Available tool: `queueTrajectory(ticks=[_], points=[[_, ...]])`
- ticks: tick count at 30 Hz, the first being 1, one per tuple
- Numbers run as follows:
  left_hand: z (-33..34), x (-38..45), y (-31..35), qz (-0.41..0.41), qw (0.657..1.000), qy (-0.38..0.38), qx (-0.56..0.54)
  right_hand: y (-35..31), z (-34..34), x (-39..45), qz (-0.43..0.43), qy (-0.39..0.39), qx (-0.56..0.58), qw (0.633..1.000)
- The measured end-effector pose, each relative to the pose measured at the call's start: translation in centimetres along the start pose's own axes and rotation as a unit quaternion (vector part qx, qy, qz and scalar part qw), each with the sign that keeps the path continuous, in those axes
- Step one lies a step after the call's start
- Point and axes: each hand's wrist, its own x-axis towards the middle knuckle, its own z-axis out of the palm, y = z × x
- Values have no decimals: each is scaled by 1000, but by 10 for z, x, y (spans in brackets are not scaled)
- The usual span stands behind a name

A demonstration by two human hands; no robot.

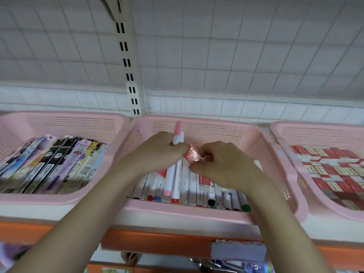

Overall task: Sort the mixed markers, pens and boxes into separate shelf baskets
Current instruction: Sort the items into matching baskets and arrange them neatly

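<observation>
Three baskets [197,123], two held markers [177,134] (left hand [157,152])

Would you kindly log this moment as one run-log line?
left hand: grips two markers | right hand: pinches small pink-wrapped item | place: over middle basket | boxes basket: right

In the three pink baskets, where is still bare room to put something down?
Left pink mesh basket: bare strip behind the flat packaged pens. Middle pink mesh basket: bare back right corner beyond the white markers. Right pink mesh basket: crowded with small red-and-white boxes.
</observation>
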Motion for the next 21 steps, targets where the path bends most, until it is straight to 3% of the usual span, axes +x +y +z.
queueTrajectory(ticks=[4, 9, 15, 21], points=[[-10, 4, -9, -27, 998, 31, 45, 13, -8, 1, 52, 37, -14, 998], [7, 16, -6, -77, 987, -21, 139, 25, -12, -2, 92, 69, 32, 993], [24, 20, -1, -105, 936, -73, 327, 28, -10, -6, 97, 66, 11, 993], [7, 23, -11, -81, 936, -77, 333, 30, -10, -7, 105, 76, 19, 991]])
